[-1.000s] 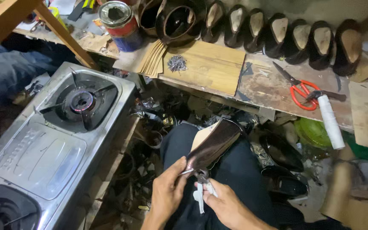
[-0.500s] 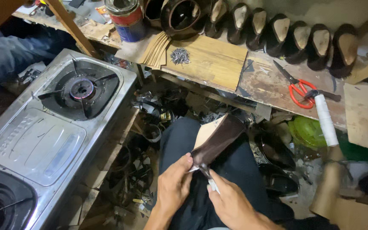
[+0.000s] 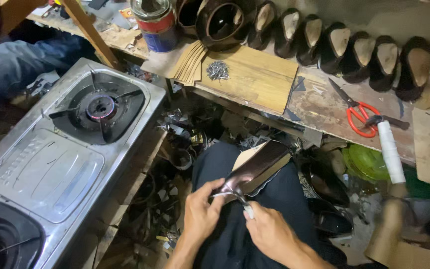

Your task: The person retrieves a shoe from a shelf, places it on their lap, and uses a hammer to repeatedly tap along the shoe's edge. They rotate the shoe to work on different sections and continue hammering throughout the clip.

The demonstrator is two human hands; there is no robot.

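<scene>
The person is holding a dark shoe (image 3: 255, 172) on the lap, over the dark trousers. Its long axis is running diagonally: the near end is lying between the two hands, and the far end is pointing up and to the right, away from the fingers, toward the bench (image 3: 319, 107). The pale sole side is showing along the far edge, and the glossy dark side is facing up.

The left hand (image 3: 200, 214) is gripping the near end of the shoe, with the fingers curled around its edge. The right hand (image 3: 269, 231) is lying just beside it, fingers closed on a small metal tool (image 3: 245, 205) whose tip is touching the shoe's near end. Which kind of tool it is, I cannot tell.

Beyond the fingers, on the bench, a round can (image 3: 156, 24) with a red and blue label is standing at the far left, next to a stack of thin tan sheets (image 3: 190, 62). A small heap of nails (image 3: 218, 70) is lying on a wooden board (image 3: 260, 79). A row of dark shoes (image 3: 344, 47) with pale soles is leaning along the back. To the right of the fingers, red scissors (image 3: 357, 112) and a white roll (image 3: 390, 152) are resting on the bench. To the left of the left hand, a steel gas stove (image 3: 51, 169) is standing, its far burner lit.
</scene>
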